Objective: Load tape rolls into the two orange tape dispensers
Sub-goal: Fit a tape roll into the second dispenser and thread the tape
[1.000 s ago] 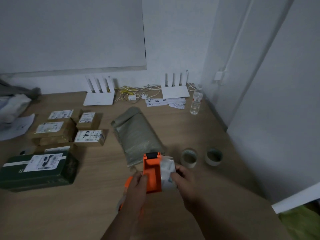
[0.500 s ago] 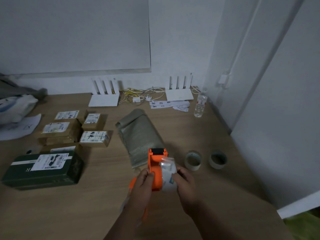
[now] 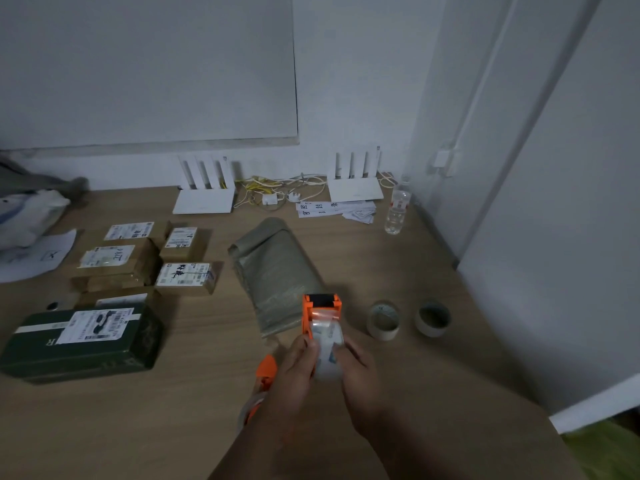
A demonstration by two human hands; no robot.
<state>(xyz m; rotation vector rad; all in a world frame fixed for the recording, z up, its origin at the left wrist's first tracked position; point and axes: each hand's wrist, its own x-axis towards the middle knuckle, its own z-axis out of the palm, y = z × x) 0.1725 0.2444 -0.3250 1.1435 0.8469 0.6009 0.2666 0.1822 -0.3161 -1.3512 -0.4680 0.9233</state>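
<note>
Head view, single moment, dim light.

Item in hand: orange tape dispenser (image 3: 320, 315), held above the wooden table (image 3: 433, 393), near its front edge, black roller end pointing away from the person. A clear tape roll (image 3: 328, 351) sits in its frame, with a shiny strip of film running up toward the roller.

Left hand (image 3: 294, 370): closed around the dispenser's left side, thumb on the orange wall.

Right hand (image 3: 360, 367): fingers curled against the roll's right face, gripping it.

Second orange tape dispenser (image 3: 265, 375): lies on the table just left of the left wrist, largely covered by the forearm; a pale ring at its lower end looks like tape, but this cannot be confirmed.

Spare tape rolls: two, standing flat on the table to the right, the nearer (image 3: 383, 322) and the farther (image 3: 433, 317), apart from each other.

Step judged: seating and threading the roll in the first dispenser. The next move likely calls for drawing the free end over the roller toward the blade while the left hand steadies the frame.

Not made out: the hub and whether the roll is fully seated (behind the fingers); the blade; the tape's free end, blurred.
</note>
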